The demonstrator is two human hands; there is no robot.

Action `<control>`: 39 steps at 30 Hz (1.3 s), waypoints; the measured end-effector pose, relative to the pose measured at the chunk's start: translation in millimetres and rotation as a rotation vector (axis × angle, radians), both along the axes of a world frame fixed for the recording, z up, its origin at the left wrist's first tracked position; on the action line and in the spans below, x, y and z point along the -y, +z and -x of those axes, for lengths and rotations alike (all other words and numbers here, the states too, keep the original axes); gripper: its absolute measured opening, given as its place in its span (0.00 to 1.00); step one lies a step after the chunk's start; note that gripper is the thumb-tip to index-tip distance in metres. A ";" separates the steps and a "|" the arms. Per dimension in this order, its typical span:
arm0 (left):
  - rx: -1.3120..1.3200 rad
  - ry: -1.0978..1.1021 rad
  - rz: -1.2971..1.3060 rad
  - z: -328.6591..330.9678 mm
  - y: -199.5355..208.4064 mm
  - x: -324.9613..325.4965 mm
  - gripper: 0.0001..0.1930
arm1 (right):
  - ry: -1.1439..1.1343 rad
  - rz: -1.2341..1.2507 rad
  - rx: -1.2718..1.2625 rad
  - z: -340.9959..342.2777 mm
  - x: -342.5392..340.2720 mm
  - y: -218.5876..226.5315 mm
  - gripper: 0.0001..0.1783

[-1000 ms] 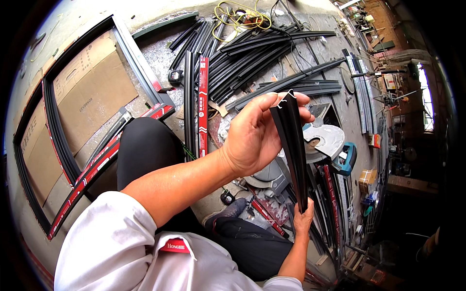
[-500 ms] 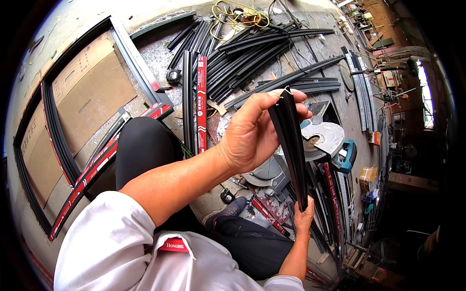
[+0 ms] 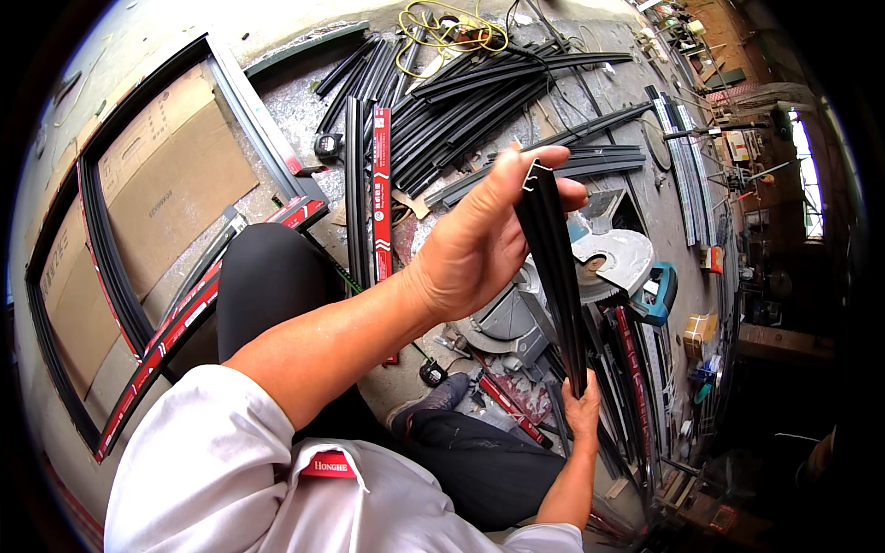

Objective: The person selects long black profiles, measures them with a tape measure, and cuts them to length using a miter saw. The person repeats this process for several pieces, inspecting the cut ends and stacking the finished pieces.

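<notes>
A long black metal profile (image 3: 555,267) slants across the view in front of me, held between my two hands. Near its upper end, my left hand (image 3: 472,247) grips it, thumb on one side and fingertips curling round the other. The cut end shows a thin, bright, hooked outline. My right hand (image 3: 581,407) is closed round the far lower end, its fingers partly hidden. Behind the profile, a miter saw (image 3: 613,263) with a pale round guard and a teal handle stands on the floor, partly covered by the profile and my left hand.
Black profiles (image 3: 479,115) lie heaped beyond my left hand, with a yellow cord (image 3: 406,51) on top. A red-faced strip (image 3: 383,184) and a tape measure (image 3: 328,146) are left of them. At far left leans a black frame (image 3: 88,221) with cardboard; another tape measure (image 3: 431,372) is near my foot.
My left hand has risen slightly, and the profile's upper end has turned so more of its cut outline shows. My right hand stays at the lower end, almost unmoved.
</notes>
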State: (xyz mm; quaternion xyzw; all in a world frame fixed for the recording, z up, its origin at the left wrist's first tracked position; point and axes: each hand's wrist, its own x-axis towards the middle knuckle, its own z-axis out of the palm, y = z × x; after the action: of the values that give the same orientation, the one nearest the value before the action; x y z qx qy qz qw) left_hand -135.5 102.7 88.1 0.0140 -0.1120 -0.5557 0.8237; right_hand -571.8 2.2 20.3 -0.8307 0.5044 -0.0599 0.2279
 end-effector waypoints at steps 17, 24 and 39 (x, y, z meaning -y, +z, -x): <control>0.547 0.170 -0.185 5.6 -8.6 -3.4 0.46 | -0.011 -0.218 -0.097 2.7 7.0 13.8 0.13; 0.555 0.189 -0.177 6.6 -14.1 -1.3 0.39 | 0.037 -0.203 -0.095 3.1 10.0 12.5 0.14; 0.608 0.228 -0.191 2.7 -20.0 0.5 0.38 | 0.086 -0.101 -0.073 -2.4 7.5 8.9 0.16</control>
State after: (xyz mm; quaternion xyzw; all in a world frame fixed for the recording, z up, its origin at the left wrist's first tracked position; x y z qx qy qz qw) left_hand -138.2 102.2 68.1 0.2685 -0.2979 -0.4383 0.8043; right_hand -569.4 -5.3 29.3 -0.8406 0.4787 0.0056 0.2533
